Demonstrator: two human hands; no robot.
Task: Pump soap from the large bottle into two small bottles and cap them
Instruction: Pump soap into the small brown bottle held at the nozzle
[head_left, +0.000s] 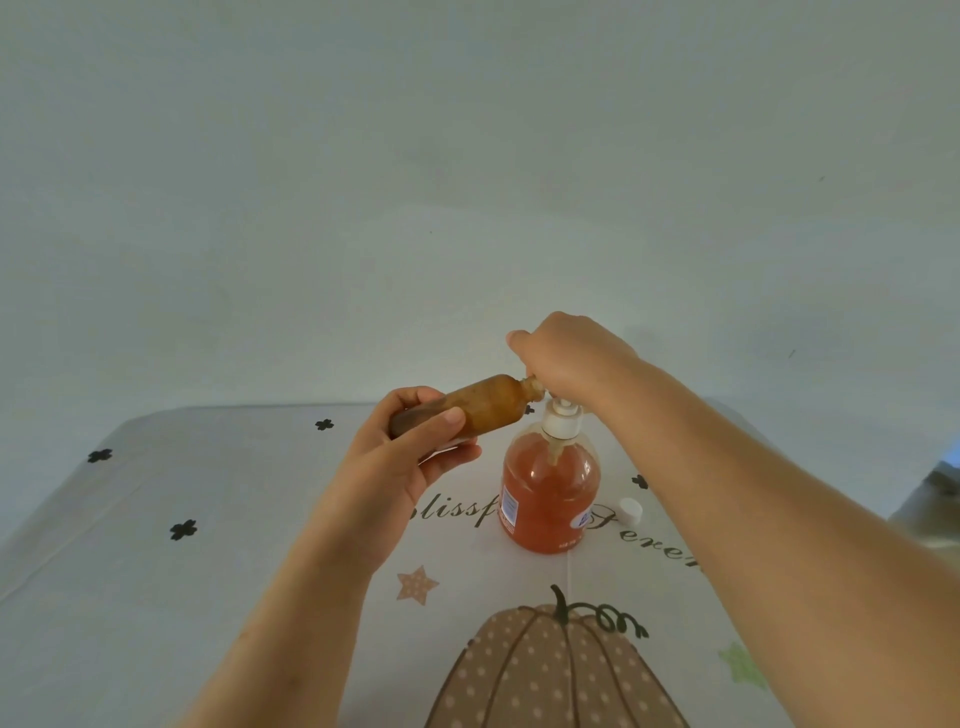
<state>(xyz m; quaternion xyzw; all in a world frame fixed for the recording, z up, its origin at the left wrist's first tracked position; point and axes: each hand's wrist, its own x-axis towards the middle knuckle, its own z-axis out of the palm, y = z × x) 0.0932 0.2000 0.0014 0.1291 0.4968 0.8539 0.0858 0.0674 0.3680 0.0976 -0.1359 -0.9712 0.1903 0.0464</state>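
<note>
A large clear bottle of orange soap (549, 493) with a white pump stands upright on the table. My right hand (563, 358) sits on top of the pump head, fingers curled over it. My left hand (415, 447) grips a small amber bottle (483, 402), tilted almost on its side. The small bottle's open neck meets the pump spout under my right hand. A small white cap (630, 510) lies on the table just right of the large bottle. I see only one small bottle.
The table wears a pale cloth (208, 571) printed with a pumpkin, stars, black clover shapes and lettering. Its far edge runs just behind the bottles, against a plain wall. A grey object (935, 499) shows at the right edge.
</note>
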